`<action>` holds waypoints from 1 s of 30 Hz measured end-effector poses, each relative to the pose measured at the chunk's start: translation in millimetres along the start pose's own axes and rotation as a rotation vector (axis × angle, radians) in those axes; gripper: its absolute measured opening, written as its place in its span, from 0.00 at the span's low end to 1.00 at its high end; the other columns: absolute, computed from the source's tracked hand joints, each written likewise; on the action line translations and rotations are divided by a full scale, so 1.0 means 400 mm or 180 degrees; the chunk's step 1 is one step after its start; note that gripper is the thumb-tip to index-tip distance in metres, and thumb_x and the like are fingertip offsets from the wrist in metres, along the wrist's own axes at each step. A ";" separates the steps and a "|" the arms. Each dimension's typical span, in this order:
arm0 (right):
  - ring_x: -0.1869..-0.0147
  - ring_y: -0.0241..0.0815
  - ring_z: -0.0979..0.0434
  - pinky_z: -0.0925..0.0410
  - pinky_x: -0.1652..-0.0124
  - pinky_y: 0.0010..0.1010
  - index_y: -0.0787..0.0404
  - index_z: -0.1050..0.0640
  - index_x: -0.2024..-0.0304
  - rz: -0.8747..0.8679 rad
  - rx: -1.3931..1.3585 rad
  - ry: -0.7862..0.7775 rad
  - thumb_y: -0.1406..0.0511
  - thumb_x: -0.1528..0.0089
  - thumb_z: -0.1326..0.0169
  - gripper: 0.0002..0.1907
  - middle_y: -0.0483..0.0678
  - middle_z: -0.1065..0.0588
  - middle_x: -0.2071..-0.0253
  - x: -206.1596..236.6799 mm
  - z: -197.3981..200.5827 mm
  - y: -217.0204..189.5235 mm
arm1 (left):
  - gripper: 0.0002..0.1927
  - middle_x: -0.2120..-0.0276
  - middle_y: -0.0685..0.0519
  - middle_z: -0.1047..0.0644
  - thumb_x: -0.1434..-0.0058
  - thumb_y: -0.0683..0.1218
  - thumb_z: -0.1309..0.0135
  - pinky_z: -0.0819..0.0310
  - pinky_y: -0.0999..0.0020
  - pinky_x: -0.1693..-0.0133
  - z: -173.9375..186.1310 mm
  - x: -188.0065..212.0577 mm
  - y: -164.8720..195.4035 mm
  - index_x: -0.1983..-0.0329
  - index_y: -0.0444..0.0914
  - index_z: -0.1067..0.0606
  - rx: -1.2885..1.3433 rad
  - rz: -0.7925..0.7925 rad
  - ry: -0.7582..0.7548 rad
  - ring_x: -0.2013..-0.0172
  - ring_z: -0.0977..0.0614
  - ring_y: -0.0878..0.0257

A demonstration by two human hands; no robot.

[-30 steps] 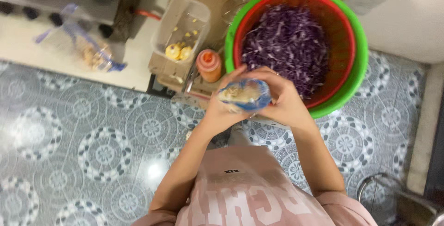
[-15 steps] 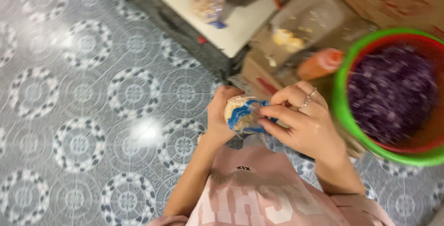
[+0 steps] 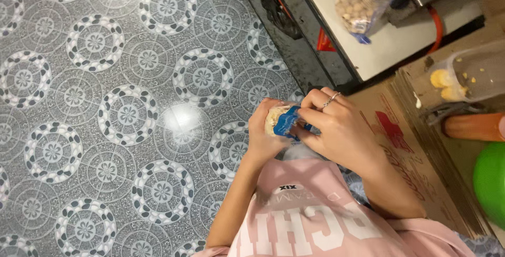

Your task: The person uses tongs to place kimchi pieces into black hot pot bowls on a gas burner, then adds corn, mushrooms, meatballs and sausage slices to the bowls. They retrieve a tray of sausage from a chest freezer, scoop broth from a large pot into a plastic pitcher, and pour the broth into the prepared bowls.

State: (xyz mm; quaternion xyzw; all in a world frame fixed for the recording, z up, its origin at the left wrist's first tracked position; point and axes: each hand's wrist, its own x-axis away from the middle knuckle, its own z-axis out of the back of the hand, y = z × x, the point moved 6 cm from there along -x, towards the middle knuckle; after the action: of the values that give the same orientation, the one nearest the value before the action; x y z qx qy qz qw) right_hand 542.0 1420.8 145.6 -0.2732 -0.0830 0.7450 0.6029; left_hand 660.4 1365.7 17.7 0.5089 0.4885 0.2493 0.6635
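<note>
Both my hands meet in front of my chest around a small clear plastic bag with a blue strip and pale beige contents. My left hand cups the bag from the left and underneath. My right hand, a ring on one finger, pinches the blue top of the bag with its fingertips. Most of the bag is hidden between my fingers. A pink shirt with white lettering fills the bottom of the view.
Grey patterned floor tiles spread to the left. A white counter at the top right carries a plastic bag of pale nuts. A flattened cardboard box, a clear container, an orange bottle and a green bowl rim lie right.
The view has swung left, so the green bowl of purple cabbage has slid almost out of sight. My hands keep hold of the small bag, right fingers now on its blue top.
</note>
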 end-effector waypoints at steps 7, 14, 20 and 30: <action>0.58 0.50 0.24 0.30 0.57 0.41 0.65 0.22 0.68 -0.0335 -0.0320 0.0133 0.69 0.51 0.33 0.12 0.48 0.28 0.64 -0.044 -0.060 0.043 | 0.25 0.58 0.50 0.20 0.52 0.37 0.35 0.22 0.66 0.54 0.031 -0.030 -0.037 0.49 0.36 0.25 -0.0225 0.0491 -0.0188 0.59 0.17 0.60; 0.58 0.51 0.22 0.29 0.58 0.41 0.64 0.20 0.67 -0.0857 -0.0325 0.0153 0.67 0.50 0.35 0.10 0.48 0.26 0.63 -0.005 -0.026 0.153 | 0.23 0.62 0.53 0.21 0.50 0.40 0.36 0.23 0.70 0.58 -0.071 -0.056 -0.106 0.50 0.36 0.27 0.0262 0.0839 -0.0636 0.62 0.21 0.68; 0.58 0.52 0.23 0.30 0.60 0.41 0.64 0.18 0.61 -0.1329 -0.0517 0.0352 0.67 0.46 0.37 0.11 0.50 0.25 0.61 0.038 0.031 0.299 | 0.21 0.62 0.55 0.21 0.50 0.41 0.36 0.25 0.72 0.59 -0.199 -0.132 -0.165 0.51 0.36 0.25 0.0635 0.1226 -0.0894 0.63 0.23 0.69; 0.63 0.48 0.20 0.27 0.62 0.35 0.64 0.19 0.65 -0.2121 -0.0462 0.1203 0.68 0.46 0.38 0.08 0.48 0.21 0.64 0.139 0.170 0.591 | 0.19 0.66 0.49 0.21 0.53 0.38 0.38 0.24 0.68 0.60 -0.516 -0.319 -0.198 0.56 0.34 0.26 0.0001 0.0870 -0.1608 0.65 0.21 0.64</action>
State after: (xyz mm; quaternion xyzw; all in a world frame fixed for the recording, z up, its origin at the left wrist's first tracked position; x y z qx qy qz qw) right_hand 298.9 1426.1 78.3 -0.4055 -0.1071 0.4371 0.7956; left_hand 410.3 1320.8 -5.8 0.6161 0.2346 0.2018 0.7243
